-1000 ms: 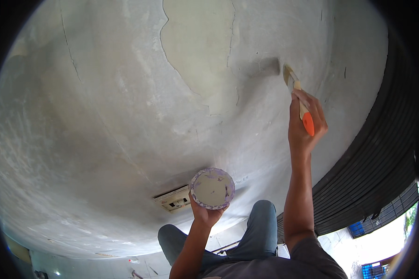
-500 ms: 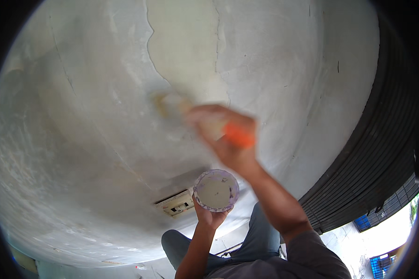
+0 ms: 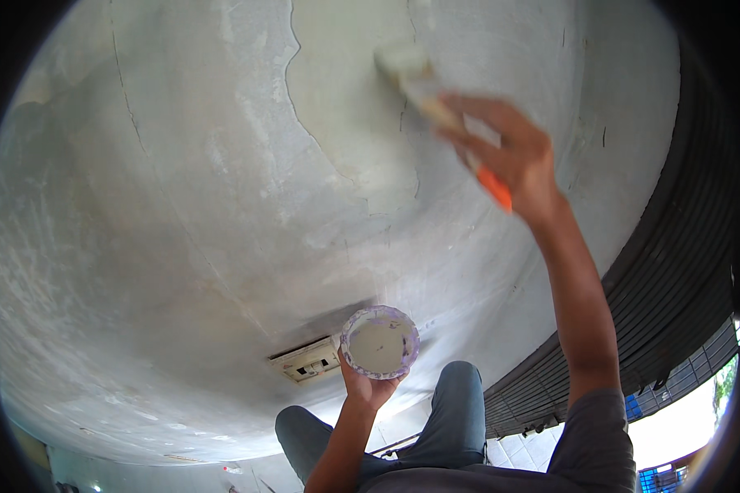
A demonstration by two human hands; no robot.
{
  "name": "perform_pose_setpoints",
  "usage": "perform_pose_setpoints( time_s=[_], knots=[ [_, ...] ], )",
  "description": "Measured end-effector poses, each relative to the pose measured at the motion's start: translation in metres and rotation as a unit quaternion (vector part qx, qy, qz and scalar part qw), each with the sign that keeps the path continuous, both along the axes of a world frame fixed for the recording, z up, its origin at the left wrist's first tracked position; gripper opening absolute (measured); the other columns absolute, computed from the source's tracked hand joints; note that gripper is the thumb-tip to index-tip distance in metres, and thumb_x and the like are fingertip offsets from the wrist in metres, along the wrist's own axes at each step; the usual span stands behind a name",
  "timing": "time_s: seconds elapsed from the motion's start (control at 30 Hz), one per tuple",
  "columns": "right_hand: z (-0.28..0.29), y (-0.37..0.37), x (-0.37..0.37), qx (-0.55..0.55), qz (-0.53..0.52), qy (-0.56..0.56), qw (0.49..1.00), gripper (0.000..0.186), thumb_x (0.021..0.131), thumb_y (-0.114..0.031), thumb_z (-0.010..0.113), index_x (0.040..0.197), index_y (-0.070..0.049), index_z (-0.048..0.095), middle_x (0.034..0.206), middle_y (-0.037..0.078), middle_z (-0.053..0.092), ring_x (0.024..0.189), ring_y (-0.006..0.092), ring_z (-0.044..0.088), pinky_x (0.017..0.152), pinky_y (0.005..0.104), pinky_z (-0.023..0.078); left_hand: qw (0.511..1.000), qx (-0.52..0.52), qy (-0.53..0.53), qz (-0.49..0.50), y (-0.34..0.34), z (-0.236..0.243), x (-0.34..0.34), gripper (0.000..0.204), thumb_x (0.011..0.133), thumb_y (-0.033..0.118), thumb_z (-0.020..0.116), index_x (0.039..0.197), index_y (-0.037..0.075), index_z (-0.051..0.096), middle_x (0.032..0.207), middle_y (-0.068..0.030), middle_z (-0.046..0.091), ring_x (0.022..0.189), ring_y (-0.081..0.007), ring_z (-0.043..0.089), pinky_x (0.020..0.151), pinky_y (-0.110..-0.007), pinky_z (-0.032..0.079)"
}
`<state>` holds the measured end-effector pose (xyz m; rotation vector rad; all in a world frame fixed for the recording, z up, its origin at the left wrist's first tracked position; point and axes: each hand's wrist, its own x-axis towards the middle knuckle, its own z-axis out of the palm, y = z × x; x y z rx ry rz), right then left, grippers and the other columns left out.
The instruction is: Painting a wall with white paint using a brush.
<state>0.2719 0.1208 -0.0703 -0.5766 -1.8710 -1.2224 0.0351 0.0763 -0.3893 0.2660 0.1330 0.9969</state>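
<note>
My right hand (image 3: pixel 514 156) is raised high and grips a paintbrush (image 3: pixel 436 94) with an orange handle end. Its pale bristles press against the grey plastered wall (image 3: pixel 181 205), on the lighter patch near the top. The brush is blurred by motion. My left hand (image 3: pixel 370 386) holds up a small round container of whitish paint (image 3: pixel 380 341) from beneath, close to my chest and lower than the brush.
A small rectangular switch plate (image 3: pixel 306 361) sits on the wall just left of the container. Cracks and peeled edges run across the wall. A dark ribbed shutter (image 3: pixel 674 279) curves down the right side. My knees in jeans (image 3: pixel 444 419) show below.
My right hand swept the brush from the upper right down to the left near the container, then back up toward the top middle. The paint container stayed nearly still.
</note>
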Motion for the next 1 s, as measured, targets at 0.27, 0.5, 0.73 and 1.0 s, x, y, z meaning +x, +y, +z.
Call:
perform_pose_setpoints(
  time_s=[0.27,0.5,0.73,1.0],
  knots=[
    [-0.088,-0.054,0.021,-0.314,0.044,-0.108,0.942,0.025,0.073,-0.007,0.075,0.097,-0.01,0.07,0.102,0.007,0.069,0.094,0.0219,0.068,0.076,0.0328,0.058,1.0,-0.015,0.013,0.018,-0.008,-0.002,-0.006,0.077,0.081,0.075,0.041,0.133,0.02,0.047,0.128,-0.005,0.053,0.114,-0.0268,0.054,0.08,-0.044,0.05],
    [0.074,-0.01,0.028,-0.148,0.063,-0.134,0.978,0.019,0.081,-0.007,0.07,0.1,-0.01,0.071,0.095,0.008,0.071,0.085,0.0232,0.069,0.074,0.0339,0.058,1.0,-0.003,0.025,0.01,-0.008,-0.005,-0.005,0.078,0.079,0.077,0.043,0.133,0.022,0.048,0.13,-0.0036,0.054,0.115,-0.0273,0.056,0.079,-0.043,0.053],
    [0.131,0.011,0.026,-0.083,0.439,-0.046,0.894,0.013,0.081,-0.005,0.068,0.093,-0.002,0.069,0.096,0.013,0.07,0.087,0.0279,0.068,0.077,0.034,0.056,1.0,-0.01,0.017,0.0,-0.004,-0.007,0.001,0.078,0.08,0.077,0.042,0.134,0.021,0.048,0.129,-0.005,0.055,0.115,-0.0257,0.057,0.078,-0.042,0.054],
    [-0.096,-0.036,0.012,-0.315,-0.016,0.06,0.947,0.031,0.079,-0.018,0.076,0.106,-0.007,0.068,0.099,0.012,0.069,0.087,0.0224,0.069,0.077,0.0315,0.056,1.0,0.009,0.015,0.004,-0.007,-0.009,-0.008,0.08,0.077,0.077,0.046,0.134,0.021,0.047,0.13,-0.0047,0.054,0.116,-0.0263,0.055,0.08,-0.042,0.053]
  ],
)
